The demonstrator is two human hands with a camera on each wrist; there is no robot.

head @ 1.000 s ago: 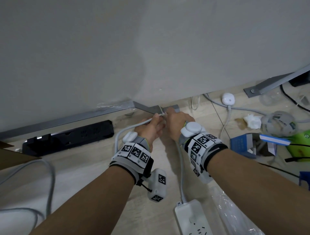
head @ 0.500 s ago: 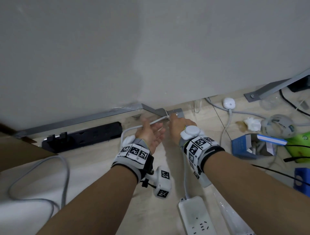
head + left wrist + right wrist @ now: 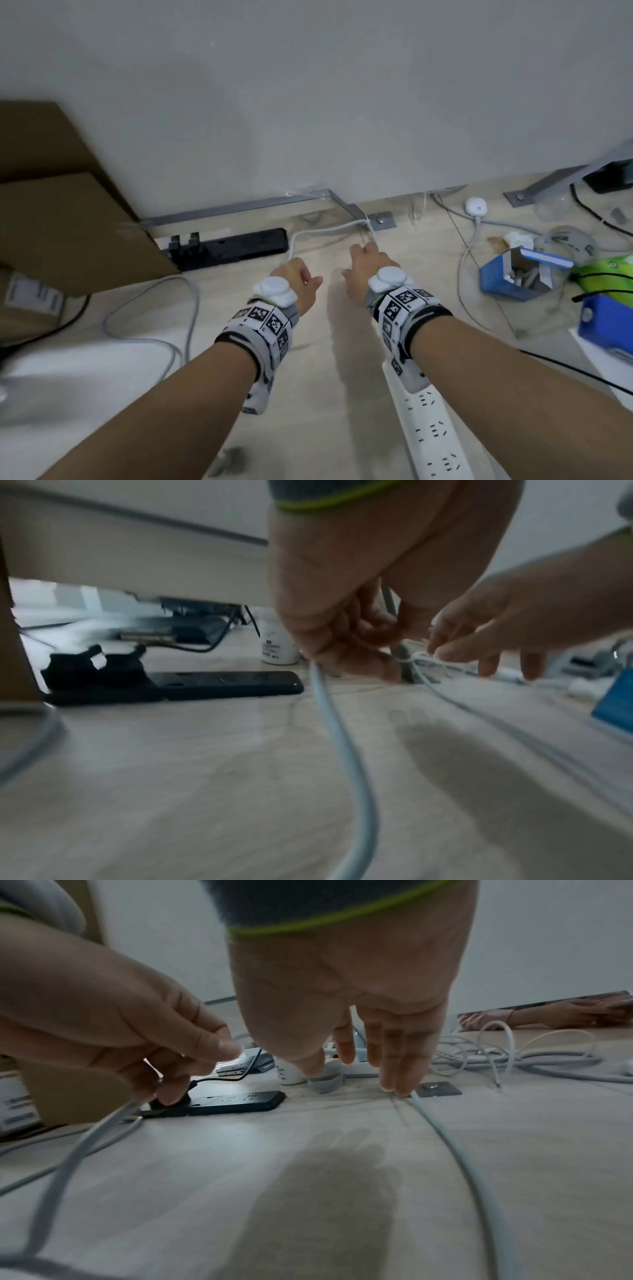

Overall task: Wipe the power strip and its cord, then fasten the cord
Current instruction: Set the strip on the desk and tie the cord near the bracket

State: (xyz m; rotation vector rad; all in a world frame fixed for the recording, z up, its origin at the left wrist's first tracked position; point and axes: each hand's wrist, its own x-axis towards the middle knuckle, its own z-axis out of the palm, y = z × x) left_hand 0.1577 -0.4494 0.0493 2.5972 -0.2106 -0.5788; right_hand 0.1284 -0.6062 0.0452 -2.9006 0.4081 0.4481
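Above the floor (image 3: 325, 363), left hand (image 3: 296, 281) fingers clasping cord (image 3: 343, 750), right hand (image 3: 364, 270) fingers straight, palm down

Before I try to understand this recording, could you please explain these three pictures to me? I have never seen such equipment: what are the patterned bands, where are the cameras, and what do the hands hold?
No machine: a person works with bare hands. The patterned bands on the wrists carry cameras, and a third camera sits on the head. The head view looks down on both arms; each wrist view looks along its own hand. The left hand grips the white cord. The right hand holds nothing; its straight fingers reach to the cord beside a grey metal bracket. The white power strip lies under the right forearm. On the pale surface too: a black power strip, a cardboard box and a blue box.
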